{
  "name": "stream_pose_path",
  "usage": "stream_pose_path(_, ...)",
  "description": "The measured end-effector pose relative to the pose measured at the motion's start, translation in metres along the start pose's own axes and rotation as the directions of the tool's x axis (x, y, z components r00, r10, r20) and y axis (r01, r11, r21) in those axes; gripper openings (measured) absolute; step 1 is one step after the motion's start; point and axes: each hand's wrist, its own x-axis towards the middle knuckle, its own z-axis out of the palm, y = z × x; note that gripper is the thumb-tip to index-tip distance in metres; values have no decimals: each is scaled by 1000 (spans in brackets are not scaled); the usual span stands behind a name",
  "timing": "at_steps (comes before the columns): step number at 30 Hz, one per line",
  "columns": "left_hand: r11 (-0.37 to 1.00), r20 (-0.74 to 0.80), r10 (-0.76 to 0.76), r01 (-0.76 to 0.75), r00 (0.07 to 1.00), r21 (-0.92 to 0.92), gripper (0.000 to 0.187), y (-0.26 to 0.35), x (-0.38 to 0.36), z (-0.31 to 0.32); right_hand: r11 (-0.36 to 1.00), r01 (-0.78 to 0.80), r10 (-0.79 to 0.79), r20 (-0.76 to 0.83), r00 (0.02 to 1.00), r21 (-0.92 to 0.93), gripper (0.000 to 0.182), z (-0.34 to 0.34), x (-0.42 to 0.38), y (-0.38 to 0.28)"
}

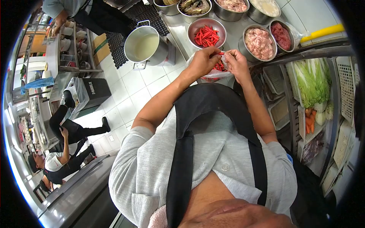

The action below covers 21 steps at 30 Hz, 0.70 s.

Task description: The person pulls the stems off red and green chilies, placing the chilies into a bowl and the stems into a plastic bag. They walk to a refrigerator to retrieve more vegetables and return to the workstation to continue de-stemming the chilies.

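Both my hands meet over a clear plastic bag of red chili peppers (219, 67). Between their fingertips is a small red chili pepper (221, 53). My left hand (204, 61) is closed in a pinch at its left end. My right hand (237, 64) pinches at the other end, and its fingers partly cover the pepper. Just beyond my hands, a steel bowl (192, 26) holds a heap of red chilies (207, 36). The lower part of the bag is partly hidden by my apron.
Steel pots of pale raw meat (259, 43), dark red meat (280, 36) and shrimp (194, 6) crowd the counter. A large pot (129, 45) of cloudy liquid stands left. Shelves at right hold lettuce (312, 81) and carrots (310, 118). Other people (62, 159) are at left.
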Motion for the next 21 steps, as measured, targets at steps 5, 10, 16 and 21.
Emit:
stream_pose_path(5, 991, 77, -1, 11, 997, -132, 20, 8, 0, -5, 977, -119, 114, 38, 993, 179, 12, 1, -2, -13)
stream_pose_path(10, 987, 87, 124, -114, 988, -117, 20, 22, 13, -17, 698, -324, 120, 341, 932, 639, 13, -9, 8, -17)
stream_pose_path(16, 794, -170, 486, -352, 857, 496, 26, -3, 59, -35, 733, -196, -66, 356, 932, 651, 21, -19, 2, -34)
stream_pose_path(21, 898, 431, 37, -219, 902, 381, 18, -11, 37, -27, 807, -195, 79, 227, 971, 557, 19, -21, -14, -23)
